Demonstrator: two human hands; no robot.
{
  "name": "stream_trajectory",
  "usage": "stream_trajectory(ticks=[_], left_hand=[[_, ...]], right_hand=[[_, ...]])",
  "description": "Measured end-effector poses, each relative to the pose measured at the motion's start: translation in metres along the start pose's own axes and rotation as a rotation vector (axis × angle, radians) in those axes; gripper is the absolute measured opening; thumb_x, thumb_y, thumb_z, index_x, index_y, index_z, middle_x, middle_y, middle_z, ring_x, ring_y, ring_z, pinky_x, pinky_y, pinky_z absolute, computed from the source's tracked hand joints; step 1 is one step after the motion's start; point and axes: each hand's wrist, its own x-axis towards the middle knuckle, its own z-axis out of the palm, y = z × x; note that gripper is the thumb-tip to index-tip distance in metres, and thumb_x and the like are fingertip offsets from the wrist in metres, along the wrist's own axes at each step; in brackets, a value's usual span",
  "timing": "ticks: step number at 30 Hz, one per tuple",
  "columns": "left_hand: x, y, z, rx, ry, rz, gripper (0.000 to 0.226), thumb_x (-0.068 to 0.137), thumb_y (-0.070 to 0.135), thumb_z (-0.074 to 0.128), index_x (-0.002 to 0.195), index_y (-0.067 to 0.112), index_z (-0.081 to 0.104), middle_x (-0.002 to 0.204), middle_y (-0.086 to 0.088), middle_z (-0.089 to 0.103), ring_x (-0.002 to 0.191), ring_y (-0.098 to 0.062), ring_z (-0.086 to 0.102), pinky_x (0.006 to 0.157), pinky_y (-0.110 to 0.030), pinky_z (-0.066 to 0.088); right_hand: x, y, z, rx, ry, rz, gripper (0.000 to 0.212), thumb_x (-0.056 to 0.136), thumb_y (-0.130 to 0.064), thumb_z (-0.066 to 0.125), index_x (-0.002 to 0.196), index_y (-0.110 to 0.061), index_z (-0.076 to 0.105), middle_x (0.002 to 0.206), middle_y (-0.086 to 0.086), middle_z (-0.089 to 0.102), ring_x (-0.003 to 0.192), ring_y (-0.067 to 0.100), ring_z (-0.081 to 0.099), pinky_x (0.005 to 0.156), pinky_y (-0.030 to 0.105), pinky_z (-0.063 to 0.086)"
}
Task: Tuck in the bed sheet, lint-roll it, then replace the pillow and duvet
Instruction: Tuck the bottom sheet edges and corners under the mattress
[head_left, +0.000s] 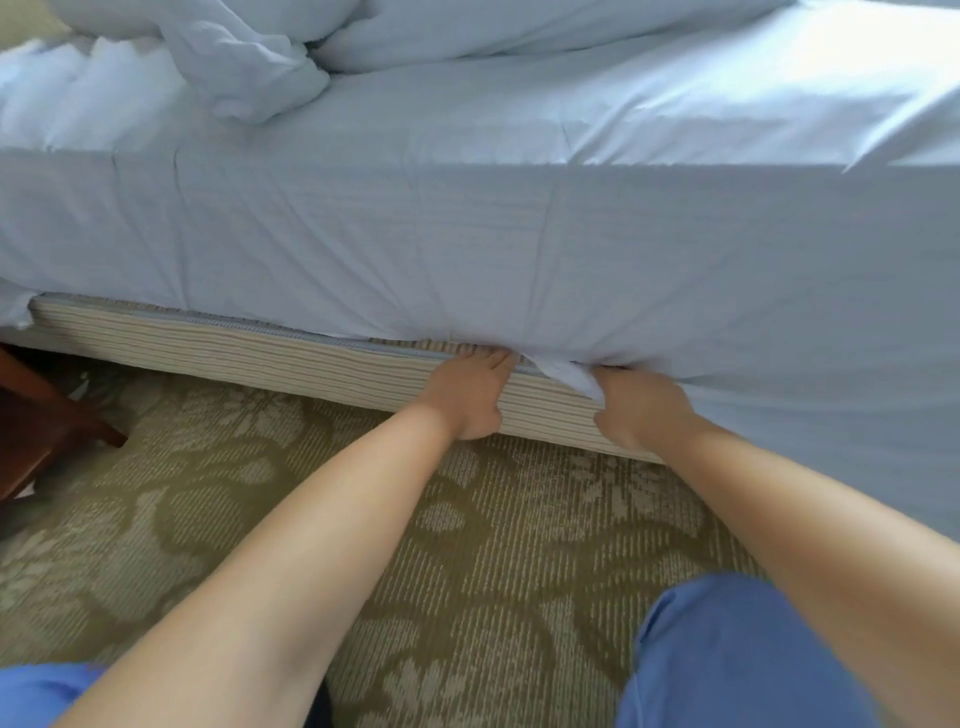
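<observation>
An olive carpet (467, 545) with a pale floral pattern covers the floor beneath a striped bed base (208, 345), what looks like dark red-brown wooden furniture (36, 431) stands at left, and bright light falls from upper right.

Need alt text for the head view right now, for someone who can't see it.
Both hands work the white bed sheet in along the mattress's lower edge above the striped bed base: left hand pushing in, right hand gripping a fold. A crumpled duvet lies on the bed.
</observation>
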Motion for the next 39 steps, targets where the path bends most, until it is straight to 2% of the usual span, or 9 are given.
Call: stream_trajectory(ticks=[5, 11, 15, 19, 23, 25, 32, 35, 39], left_hand=[[0.004, 0.017, -0.006, -0.037, 0.042, -0.008, 0.076, 0.085, 0.017, 0.051, 0.152, 0.012, 0.016, 0.155, -0.008, 0.026, 0.139, -0.023, 0.029, 0.112, -0.031, 0.028], [0.022, 0.034, 0.001, 0.019, -0.037, 0.072, 0.075, 0.092, 0.026, 0.048, 0.153, 0.008, 0.007, 0.16, -0.007, 0.01, 0.146, -0.021, 0.014, 0.118, -0.031, 0.014], [0.039, 0.04, 0.007, -0.013, -0.035, 0.057, 0.081, 0.09, 0.029, 0.051, 0.153, 0.009, 0.005, 0.16, -0.008, 0.01, 0.146, -0.022, 0.011, 0.119, -0.032, 0.009], [0.035, 0.044, 0.01, -0.051, -0.071, 0.054, 0.086, 0.091, 0.033, 0.052, 0.153, 0.009, -0.002, 0.161, -0.007, -0.001, 0.147, -0.022, 0.0, 0.12, -0.036, 0.001], [0.026, 0.048, 0.006, -0.094, -0.078, 0.075, 0.084, 0.092, 0.03, 0.052, 0.152, 0.008, -0.001, 0.161, -0.007, 0.001, 0.147, -0.021, 0.004, 0.118, -0.033, 0.008], [0.024, 0.048, 0.003, -0.091, -0.07, 0.088, 0.083, 0.091, 0.03, 0.053, 0.153, 0.01, 0.001, 0.161, -0.005, 0.003, 0.147, -0.021, 0.008, 0.118, -0.032, 0.011], [0.019, 0.053, 0.003, -0.026, -0.07, 0.129, 0.079, 0.092, 0.031, 0.052, 0.153, 0.013, 0.004, 0.161, -0.004, 0.0, 0.147, -0.018, 0.004, 0.118, -0.032, 0.001], [0.022, 0.054, 0.005, 0.029, -0.053, 0.142, 0.081, 0.092, 0.032, 0.051, 0.153, 0.013, 0.002, 0.161, -0.005, -0.002, 0.147, -0.017, 0.002, 0.117, -0.032, -0.003], [0.029, 0.059, 0.009, 0.019, -0.043, 0.129, 0.088, 0.091, 0.036, 0.053, 0.152, 0.011, -0.004, 0.16, -0.006, -0.004, 0.147, -0.017, -0.001, 0.117, -0.03, -0.004]], right_hand=[[-0.011, 0.023, 0.006, -0.038, 0.005, 0.007, 0.063, 0.09, -0.03, 0.05, 0.148, -0.022, 0.026, 0.146, -0.003, 0.04, 0.132, 0.021, 0.04, 0.099, 0.031, 0.037], [0.008, 0.026, 0.017, -0.087, 0.07, 0.06, 0.074, 0.089, -0.056, 0.047, 0.149, -0.019, 0.022, 0.15, 0.001, 0.035, 0.137, 0.02, 0.032, 0.111, 0.031, 0.022], [0.025, 0.021, 0.02, -0.076, 0.114, 0.114, 0.045, 0.091, -0.043, 0.045, 0.129, -0.019, 0.048, 0.123, 0.003, 0.06, 0.111, 0.024, 0.056, 0.087, 0.031, 0.04], [0.023, 0.017, 0.023, -0.164, 0.12, 0.106, 0.042, 0.089, -0.019, 0.049, 0.13, -0.009, 0.045, 0.123, 0.009, 0.058, 0.112, 0.027, 0.054, 0.092, 0.032, 0.039], [0.005, 0.02, 0.024, -0.351, 0.372, -0.085, 0.031, 0.041, -0.004, 0.08, 0.069, -0.007, 0.067, 0.055, 0.007, 0.061, 0.045, 0.021, 0.059, 0.038, 0.021, 0.037], [0.002, 0.027, 0.02, -0.394, 0.414, -0.169, 0.027, 0.038, 0.0, 0.076, 0.061, -0.009, 0.064, 0.047, 0.004, 0.056, 0.038, 0.021, 0.053, 0.035, 0.019, 0.032], [-0.006, 0.055, 0.025, -0.595, 0.477, -0.349, 0.031, 0.075, 0.006, 0.039, 0.084, 0.003, 0.069, 0.086, 0.016, 0.064, 0.075, 0.029, 0.058, 0.069, 0.036, 0.05], [-0.018, 0.051, 0.037, -0.497, 0.395, -0.263, 0.029, 0.069, 0.001, 0.059, 0.096, 0.008, 0.068, 0.104, 0.023, 0.061, 0.092, 0.035, 0.055, 0.079, 0.042, 0.051], [-0.021, 0.032, 0.048, -0.258, 0.255, -0.217, 0.069, 0.049, 0.001, 0.076, 0.114, 0.013, 0.061, 0.114, 0.03, 0.062, 0.102, 0.043, 0.063, 0.085, 0.052, 0.051]])
